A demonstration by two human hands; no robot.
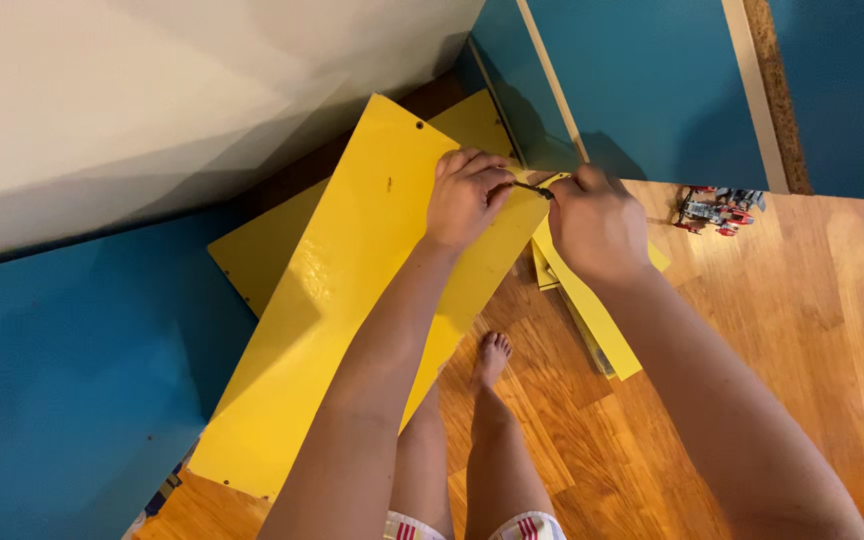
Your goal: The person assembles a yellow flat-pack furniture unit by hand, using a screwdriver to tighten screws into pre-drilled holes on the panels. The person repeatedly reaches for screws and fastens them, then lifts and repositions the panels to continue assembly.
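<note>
A big teal-painted wooden furniture panel fills the left of the room beside the warm-toned wooden plank floor, and against it leans a long glossy yellow rectangular board with small drilled holes, more yellow boards stacked behind and to its right. At the long board's upper right edge the left hand curls its fingers shut over that edge, while the right hand pinches a thin dark metal tool (an angled key or a screw, I cannot tell) held between the two hands. A small red and grey toy vehicle sits well apart on the floor.
</note>
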